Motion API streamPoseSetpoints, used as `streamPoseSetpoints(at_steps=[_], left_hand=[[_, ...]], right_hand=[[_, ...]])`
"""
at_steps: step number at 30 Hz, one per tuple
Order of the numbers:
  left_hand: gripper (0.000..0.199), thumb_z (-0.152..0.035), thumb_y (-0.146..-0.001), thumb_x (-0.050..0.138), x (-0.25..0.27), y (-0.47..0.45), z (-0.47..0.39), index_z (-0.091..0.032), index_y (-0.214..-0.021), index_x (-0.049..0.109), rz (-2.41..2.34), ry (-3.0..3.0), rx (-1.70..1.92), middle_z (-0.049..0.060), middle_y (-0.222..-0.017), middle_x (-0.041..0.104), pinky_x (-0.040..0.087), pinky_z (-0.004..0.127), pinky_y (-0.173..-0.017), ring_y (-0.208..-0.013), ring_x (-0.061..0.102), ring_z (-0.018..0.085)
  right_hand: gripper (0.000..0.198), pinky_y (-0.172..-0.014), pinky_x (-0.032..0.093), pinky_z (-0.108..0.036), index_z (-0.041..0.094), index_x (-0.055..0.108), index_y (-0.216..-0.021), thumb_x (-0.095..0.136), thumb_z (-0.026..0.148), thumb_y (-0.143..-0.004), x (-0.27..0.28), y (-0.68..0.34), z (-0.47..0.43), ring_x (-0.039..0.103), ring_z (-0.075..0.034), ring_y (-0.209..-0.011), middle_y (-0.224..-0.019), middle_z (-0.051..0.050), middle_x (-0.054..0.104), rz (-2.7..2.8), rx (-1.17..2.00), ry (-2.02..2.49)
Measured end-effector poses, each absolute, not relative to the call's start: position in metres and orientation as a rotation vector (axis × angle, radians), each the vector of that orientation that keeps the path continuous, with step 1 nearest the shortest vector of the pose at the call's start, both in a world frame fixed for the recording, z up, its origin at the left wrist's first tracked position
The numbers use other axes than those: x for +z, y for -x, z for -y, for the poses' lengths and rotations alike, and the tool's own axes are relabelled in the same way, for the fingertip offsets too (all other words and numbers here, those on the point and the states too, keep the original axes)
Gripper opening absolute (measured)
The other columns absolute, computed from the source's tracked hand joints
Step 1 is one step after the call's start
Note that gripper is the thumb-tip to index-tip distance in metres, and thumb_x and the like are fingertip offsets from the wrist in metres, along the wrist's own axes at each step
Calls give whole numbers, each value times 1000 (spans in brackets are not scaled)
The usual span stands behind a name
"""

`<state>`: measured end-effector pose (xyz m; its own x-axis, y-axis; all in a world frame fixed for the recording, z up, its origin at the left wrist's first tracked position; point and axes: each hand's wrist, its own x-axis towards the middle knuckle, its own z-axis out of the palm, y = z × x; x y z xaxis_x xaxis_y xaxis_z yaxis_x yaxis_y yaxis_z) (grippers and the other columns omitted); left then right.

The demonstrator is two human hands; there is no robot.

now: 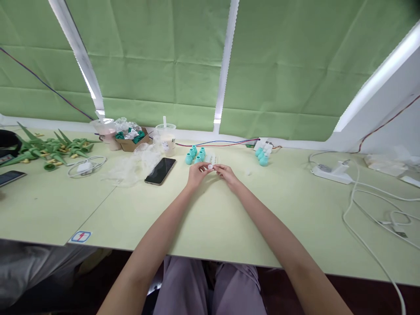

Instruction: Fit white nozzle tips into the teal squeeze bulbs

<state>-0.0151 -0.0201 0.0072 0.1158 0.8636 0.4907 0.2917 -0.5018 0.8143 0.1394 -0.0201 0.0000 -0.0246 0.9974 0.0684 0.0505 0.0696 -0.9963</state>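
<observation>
A small round white piece (210, 166) sits between the fingertips of my two hands, just above the table. My left hand (197, 174) pinches it from the left. Closed in a pinch at its right side, my right hand (227, 174) touches or nearly touches the piece; whether it holds something tiny of its own is too small to see. Right behind my left hand stand several teal bulb-shaped pieces (189, 158) with open tops. Beyond my fingers lie small whitish parts (215, 159), partly hidden. Farther right is another group of teal bulbs (263, 160), some with white tops.
A black phone (160, 170) lies left of my hands, beside crumpled clear plastic (131, 168). Behind are a drink cup (166, 142) and a filled cardboard box (134, 143). Green spiky pieces (49, 151) cover the far left. A power strip (333, 172) and white cables lie right.
</observation>
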Motion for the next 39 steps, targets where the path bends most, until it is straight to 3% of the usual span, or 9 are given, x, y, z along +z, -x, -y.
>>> streamPoseSetpoints(at_steps=[3,6,11,16,23,28,32,39], left_hand=[[31,-44,-68,67,7,16,18,-19,-87,70,-1131,-1866,1463,4,-83,64,45,24,-59,-66,53,11],[29,-41,-69,66,5,19,13,-18,-87,69,-1151,-1801,1506,5,-91,65,48,24,-59,-73,57,13],[30,-39,-70,63,4,21,10,-17,-90,68,-1154,-1732,1444,5,-85,68,49,24,-52,-73,59,15],[26,-35,-71,63,4,21,12,-18,-90,69,-1216,-1877,1426,3,-84,69,50,27,-65,-69,58,14],[22,-31,-71,66,3,20,15,-22,-90,70,-1232,-2051,1302,1,-85,69,46,28,-71,-71,58,14],[22,-28,-69,68,1,18,15,-22,-90,70,-1211,-2081,1248,1,-86,69,45,28,-71,-71,57,14],[21,-25,-68,68,3,16,19,-22,-89,70,-1192,-2093,1183,1,-87,69,44,27,-70,-70,56,13],[20,-30,-70,67,5,6,29,-21,-87,71,-1089,-2166,1076,1,-84,68,43,24,-65,-69,56,13]], right_hand=[[33,-62,39,-23,19,68,-86,63,45,-65,-3,-148,12,54,-12,-68,-83,-1,68,1419,1054,1187],[22,-74,41,-26,20,68,-84,59,35,-70,-5,-162,-1,57,-14,-78,-85,-2,67,1467,742,1327],[19,-76,41,-28,25,67,-89,55,24,-74,-6,-176,-13,57,-15,-80,-87,0,65,1601,382,1594],[20,-76,41,-28,28,68,-92,59,24,-75,-5,-167,-18,57,-17,-87,-92,0,65,1741,269,1686],[12,-75,42,-28,27,69,-83,60,26,-75,-9,-162,-23,59,-17,-86,-90,0,68,1790,278,1703],[10,-72,43,-29,26,69,-77,60,29,-74,-5,-166,-13,58,-16,-74,-85,1,69,1671,319,1661],[18,-72,44,-29,23,69,-76,61,39,-72,5,-165,10,55,-15,-69,-85,-1,69,1541,497,1406],[20,-70,43,-28,22,68,-71,64,41,-68,4,-155,53,53,-15,-68,-80,-2,68,1508,620,1223]])
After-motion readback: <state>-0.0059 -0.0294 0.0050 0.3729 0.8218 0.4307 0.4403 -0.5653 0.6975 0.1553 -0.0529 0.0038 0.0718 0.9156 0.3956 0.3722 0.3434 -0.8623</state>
